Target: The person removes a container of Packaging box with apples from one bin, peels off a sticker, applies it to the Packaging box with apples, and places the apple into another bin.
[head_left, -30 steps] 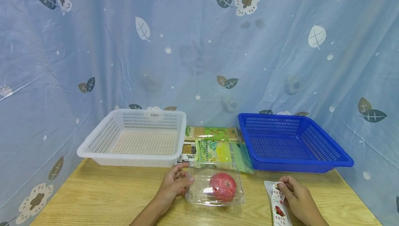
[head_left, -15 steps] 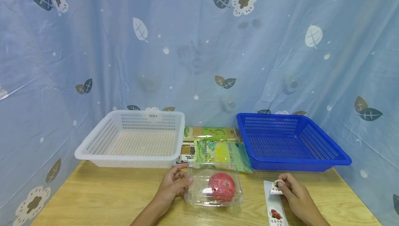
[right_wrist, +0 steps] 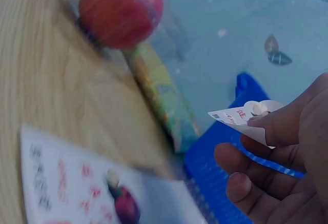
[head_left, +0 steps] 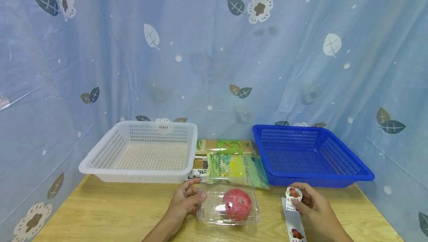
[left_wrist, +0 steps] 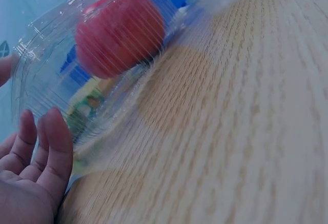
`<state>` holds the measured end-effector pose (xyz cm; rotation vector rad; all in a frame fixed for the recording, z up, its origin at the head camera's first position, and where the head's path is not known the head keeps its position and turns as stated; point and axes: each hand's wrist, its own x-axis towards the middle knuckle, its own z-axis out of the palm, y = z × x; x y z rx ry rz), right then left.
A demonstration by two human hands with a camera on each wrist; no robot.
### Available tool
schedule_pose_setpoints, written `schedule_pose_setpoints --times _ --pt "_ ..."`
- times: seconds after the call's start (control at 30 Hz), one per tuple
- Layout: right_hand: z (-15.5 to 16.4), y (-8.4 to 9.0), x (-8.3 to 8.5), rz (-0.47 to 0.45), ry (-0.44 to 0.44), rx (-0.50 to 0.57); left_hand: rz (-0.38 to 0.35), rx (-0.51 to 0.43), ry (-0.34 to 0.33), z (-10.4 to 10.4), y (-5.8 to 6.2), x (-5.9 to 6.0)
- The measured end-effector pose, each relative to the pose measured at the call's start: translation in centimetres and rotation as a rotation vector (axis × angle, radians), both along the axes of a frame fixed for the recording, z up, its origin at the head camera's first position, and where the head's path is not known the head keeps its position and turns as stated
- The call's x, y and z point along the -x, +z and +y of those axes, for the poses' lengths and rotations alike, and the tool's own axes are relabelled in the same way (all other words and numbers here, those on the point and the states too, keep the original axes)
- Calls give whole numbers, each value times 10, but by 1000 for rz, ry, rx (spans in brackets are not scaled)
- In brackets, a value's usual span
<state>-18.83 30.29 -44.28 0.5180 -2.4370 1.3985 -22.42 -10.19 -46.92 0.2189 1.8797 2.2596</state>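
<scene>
A clear plastic clamshell box (head_left: 207, 212) with a round red fruit (head_left: 236, 203) inside lies on the wooden table (head_left: 110, 212). My left hand (head_left: 197, 190) holds the box's left edge, thumb on the far side and fingers on the near side. The left wrist view shows the fingers (left_wrist: 51, 142) of that hand lying against the box (left_wrist: 56, 80). My right hand (head_left: 295, 199) pinches a small round sticker (head_left: 293, 193) with a red fruit picture, lifted just above its white backing strip (head_left: 294, 223). In the right wrist view the sticker (right_wrist: 241, 117) is held between thumb and fingers above the strip (right_wrist: 77, 183).
A white basket (head_left: 100, 160) stands at the back left and a blue basket (head_left: 351, 173) at the back right; nothing lies in either. Between them lie a green-yellow packet (head_left: 234, 166) and a flat noodle pack (head_left: 224, 146). A blue patterned curtain surrounds the table.
My right hand has peeled the sticker off the strip's top end and raised it. The strip now lies flat on the table. The left hand has stayed on the box.
</scene>
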Motion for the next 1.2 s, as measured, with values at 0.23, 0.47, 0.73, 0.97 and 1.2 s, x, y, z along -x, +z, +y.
schedule_pose_setpoints --times 0.23,0.47,0.73,0.97,1.2 --pt "-17 19 3 19 28 -14 0 -4 13 1 0 0" --pt "-37 35 8 2 98 27 1 -13 7 0 -1 0" --pt "-56 47 12 -12 182 54 9 -17 -1 0 -1 -1" --pt "-72 50 15 -8 228 60 5 -19 -7 -1 -2 0" --pt "-90 53 17 -11 251 71 -2 -30 -5 -1 -3 1"
